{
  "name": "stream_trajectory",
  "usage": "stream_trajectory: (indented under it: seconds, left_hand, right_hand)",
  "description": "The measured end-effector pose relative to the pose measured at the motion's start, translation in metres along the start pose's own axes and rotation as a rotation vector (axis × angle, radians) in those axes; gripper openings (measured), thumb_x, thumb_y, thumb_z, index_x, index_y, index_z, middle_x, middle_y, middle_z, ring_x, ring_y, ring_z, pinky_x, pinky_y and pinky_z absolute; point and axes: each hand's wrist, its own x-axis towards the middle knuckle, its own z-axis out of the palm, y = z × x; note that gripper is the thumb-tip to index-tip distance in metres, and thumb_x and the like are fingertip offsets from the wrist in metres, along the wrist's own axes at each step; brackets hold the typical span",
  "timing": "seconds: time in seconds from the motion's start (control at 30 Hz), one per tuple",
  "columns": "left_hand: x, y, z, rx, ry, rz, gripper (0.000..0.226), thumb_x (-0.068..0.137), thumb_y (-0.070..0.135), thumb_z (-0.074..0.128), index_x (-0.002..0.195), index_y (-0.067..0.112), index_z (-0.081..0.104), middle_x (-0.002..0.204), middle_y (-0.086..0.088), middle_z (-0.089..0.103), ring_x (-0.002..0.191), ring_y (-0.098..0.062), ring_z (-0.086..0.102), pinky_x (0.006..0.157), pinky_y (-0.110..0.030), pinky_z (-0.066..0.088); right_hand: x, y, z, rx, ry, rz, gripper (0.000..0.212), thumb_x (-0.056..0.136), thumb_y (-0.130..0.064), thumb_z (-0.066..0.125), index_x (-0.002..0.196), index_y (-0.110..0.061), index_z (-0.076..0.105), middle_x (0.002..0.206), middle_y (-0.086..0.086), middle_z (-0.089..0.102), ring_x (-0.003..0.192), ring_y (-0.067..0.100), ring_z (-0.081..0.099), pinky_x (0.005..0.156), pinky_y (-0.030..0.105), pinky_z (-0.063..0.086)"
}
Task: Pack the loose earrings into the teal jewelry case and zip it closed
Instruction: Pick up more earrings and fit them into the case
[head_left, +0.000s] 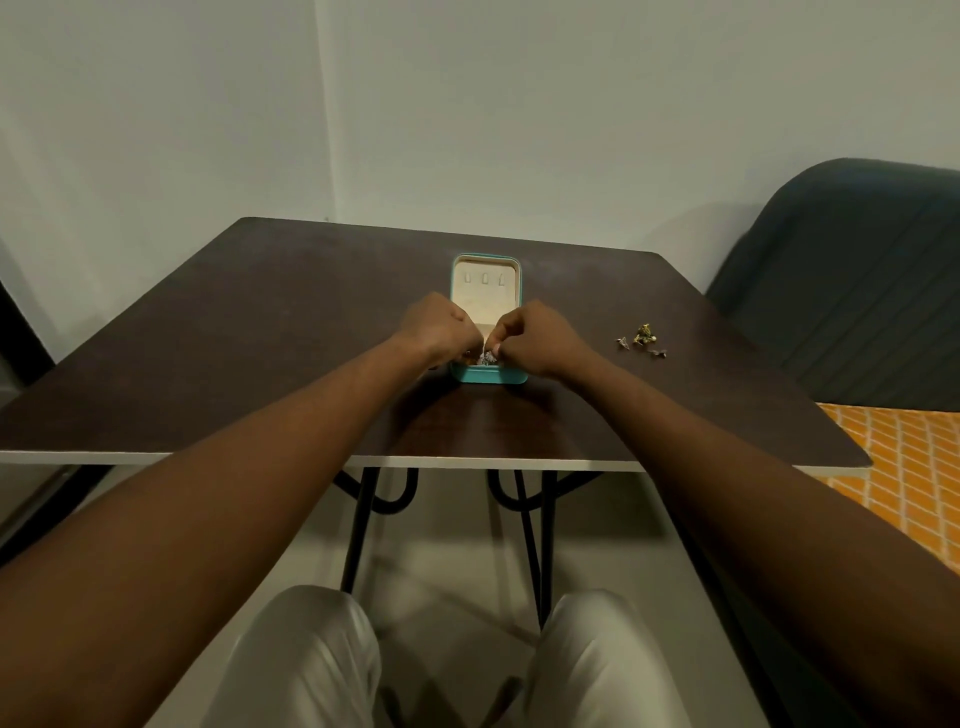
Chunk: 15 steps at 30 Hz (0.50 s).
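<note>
The teal jewelry case (488, 375) lies open in the middle of the dark table, its cream-lined lid (485, 283) folded back away from me. My left hand (441, 327) and my right hand (535, 335) meet over the case's near half, fingers pinched together. A small silvery earring (488, 357) shows between the fingertips, just above the case's base; which hand holds it is hard to tell. A small cluster of loose earrings (643, 340), gold and silver, lies on the table to the right of the case.
The dark brown table (260, 338) has a white front edge and black hairpin legs. A dark padded chair (852, 280) stands at the right, with an orange patterned fabric (904, 467) below it. Pale walls stand behind the table.
</note>
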Motion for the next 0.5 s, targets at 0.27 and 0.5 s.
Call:
stream_trajectory:
  seconds: [0.27,0.5]
  left_hand:
    - [-0.0011,0.0070,0.0013,0.039,-0.008,-0.004,0.019,0.089,0.014,0.069,0.104,0.005,0.076,0.115,-0.006,0.068,0.086,-0.019,0.059,0.063,-0.024,0.051]
    - [-0.0023,0.0083,-0.0003,0.061,-0.003,-0.010,0.018,0.087,0.015,0.073,0.101,0.005,0.076,0.110,-0.007,0.069,0.075,-0.015,0.057,0.054,-0.021,0.045]
  right_hand:
    - [0.0023,-0.0046,-0.0083,0.016,-0.058,0.058,0.012,0.083,-0.018,0.067,0.075,-0.012,0.061,0.086,0.008,0.064,0.077,0.021,0.058,0.055,0.021,0.039]
    - [0.0059,-0.0002,-0.0034,0.021,-0.016,0.097,0.015,0.080,-0.011,0.069,0.084,0.002,0.070,0.081,0.014,0.068,0.076,0.028,0.063,0.061,0.032,0.048]
